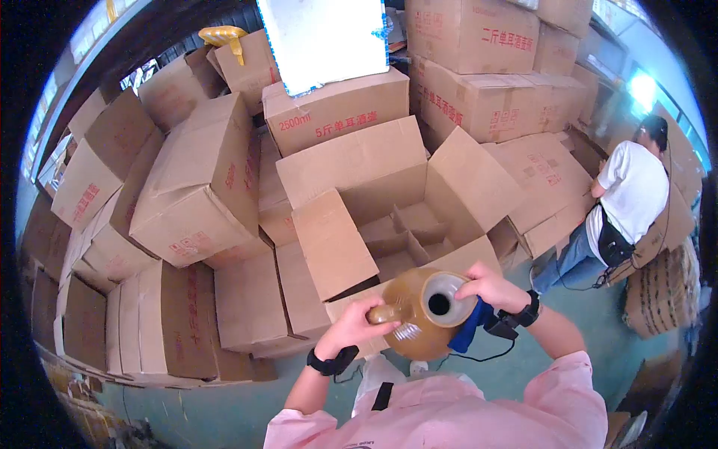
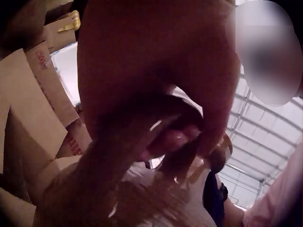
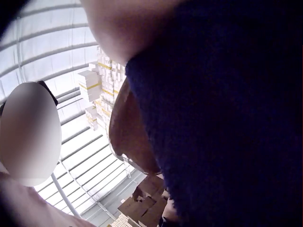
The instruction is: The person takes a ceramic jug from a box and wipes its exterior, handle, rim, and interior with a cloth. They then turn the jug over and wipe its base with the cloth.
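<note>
The brown jug [image 1: 411,338] sits between the two sets of fingers, its dark mouth turned up toward the head camera; the left hand [image 1: 351,328] has its fingers curled round the jug's handle [image 1: 384,314]; the right hand [image 1: 491,289] grips the rim with the thumb over its edge, the other fingers mostly hidden; a blue cloth [image 1: 470,329] hangs just below the right fingers, beside the jug; just beyond both sets of fingers stands an open box [image 1: 359,161], flaps spread, with cardboard dividers [image 1: 416,218] inside; well off to the right of the right fingers, a person in a white shirt [image 1: 636,187] leans forward.
</note>
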A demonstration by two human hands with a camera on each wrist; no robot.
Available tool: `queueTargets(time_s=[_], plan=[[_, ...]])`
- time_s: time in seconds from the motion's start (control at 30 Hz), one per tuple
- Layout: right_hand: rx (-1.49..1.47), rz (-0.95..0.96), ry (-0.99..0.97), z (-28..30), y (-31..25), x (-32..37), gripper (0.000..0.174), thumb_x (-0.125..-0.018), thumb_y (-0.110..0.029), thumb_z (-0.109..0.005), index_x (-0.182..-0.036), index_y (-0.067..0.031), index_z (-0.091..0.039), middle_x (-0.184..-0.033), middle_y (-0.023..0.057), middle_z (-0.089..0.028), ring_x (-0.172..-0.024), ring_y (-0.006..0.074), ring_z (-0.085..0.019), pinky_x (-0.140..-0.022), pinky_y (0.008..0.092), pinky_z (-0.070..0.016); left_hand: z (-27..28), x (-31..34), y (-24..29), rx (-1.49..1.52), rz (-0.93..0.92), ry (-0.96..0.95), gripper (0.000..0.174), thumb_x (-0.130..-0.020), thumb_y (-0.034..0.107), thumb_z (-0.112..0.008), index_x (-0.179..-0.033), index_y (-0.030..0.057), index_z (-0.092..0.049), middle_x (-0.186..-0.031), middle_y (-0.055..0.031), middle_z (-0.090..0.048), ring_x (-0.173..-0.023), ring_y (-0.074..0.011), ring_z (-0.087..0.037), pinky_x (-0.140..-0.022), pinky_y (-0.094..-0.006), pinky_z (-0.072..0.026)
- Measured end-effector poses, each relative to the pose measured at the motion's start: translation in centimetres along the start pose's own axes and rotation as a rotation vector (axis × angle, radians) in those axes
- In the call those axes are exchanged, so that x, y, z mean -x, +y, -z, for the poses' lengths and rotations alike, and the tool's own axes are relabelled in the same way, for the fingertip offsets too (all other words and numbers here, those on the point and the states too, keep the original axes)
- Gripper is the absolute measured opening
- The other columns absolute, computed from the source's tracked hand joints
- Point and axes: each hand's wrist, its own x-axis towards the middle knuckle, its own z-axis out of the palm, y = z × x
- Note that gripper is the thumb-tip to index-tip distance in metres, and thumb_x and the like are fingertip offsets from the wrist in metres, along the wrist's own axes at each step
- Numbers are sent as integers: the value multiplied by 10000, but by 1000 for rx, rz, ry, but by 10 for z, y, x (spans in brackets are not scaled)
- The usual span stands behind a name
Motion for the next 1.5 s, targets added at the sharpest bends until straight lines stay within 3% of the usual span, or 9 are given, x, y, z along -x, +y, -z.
queueTargets(time_s=[0.1, 0.33, 0.47, 0.67, 0.93, 1.07, 1.2, 1.33, 1.5], plan=[[173, -45, -31, 7, 1, 22, 246, -740, -151, -639, -801, 86, -659, -687, 35, -616, -671, 114, -552, -610, 283, -435, -33, 12, -7, 112, 97, -163, 225, -780, 211, -747, -846, 20, -646, -651, 1, -584, -624, -51, -514, -575, -243, -439], [113, -70, -85, 2, 21, 40, 301, -737, -198, -644, -781, 100, -636, -644, 73, -592, -637, 119, -542, -586, 294, -426, -73, 43, 8, 74, 197, -47, 216, -825, 194, -709, -922, 14, -641, -743, 15, -597, -700, -57, -538, -616, -234, -454], [303, -29, -97, -14, 16, 53, 289, -744, -194, -640, -793, 91, -641, -644, 72, -597, -628, 115, -540, -576, 301, -430, -63, 62, -14, 465, 227, 177, 211, -834, 177, -702, -969, 34, -625, -828, -4, -635, -764, -80, -586, -668, -247, -485], [237, 24, -35, -35, 14, 51, 272, -739, -177, -642, -816, 84, -652, -664, 69, -626, -645, 117, -565, -602, 295, -451, -14, 121, -68, -142, 197, 830, 186, -767, 127, -757, -794, 24, -605, -753, -63, -661, -706, -126, -640, -652, -269, -505], [81, 48, -16, -66, 15, 25, 251, -721, -134, -646, -844, 83, -670, -731, 53, -653, -702, 124, -591, -637, 281, -464, 24, 243, -94, -597, 541, 809, 96, -774, 88, -723, -804, 16, -667, -719, -104, -665, -666, -192, -652, -650, -299, -514], [82, 27, -47, -85, 2, 17, 243, -723, -123, -637, -853, 79, -674, -762, 44, -656, -717, 122, -590, -649, 274, -463, 18, 237, -80, -353, 225, 1174, 160, -802, 154, -707, -749, 7, -671, -626, -63, -653, -612, -160, -632, -571, -273, -488], [124, 16, -87, -103, -19, 16, 247, -727, -120, -622, -851, 88, -668, -759, 54, -651, -711, 128, -585, -655, 282, -462, 32, 228, -49, -163, 723, 672, 308, -782, 128, -734, -1036, 5, -609, -663, -43, -653, -545, -108, -593, -541, -265, -501], [150, 20, -98, -112, -19, 12, 241, -728, -125, -626, -833, 89, -663, -746, 64, -647, -713, 130, -580, -653, 276, -454, 15, 186, -24, -556, -133, 667, 467, -718, 231, -788, -1081, 21, -583, -906, -119, -638, -736, -210, -611, -672, -311, -511], [102, 40, -108, -116, -5, 6, 213, -731, -110, -629, -828, 77, -666, -761, 59, -648, -730, 118, -577, -645, 263, -443, 1, 152, -9, -398, -90, 471, 472, -701, 234, -798, -1057, 17, -577, -938, -129, -620, -794, -233, -611, -704, -321, -507]])
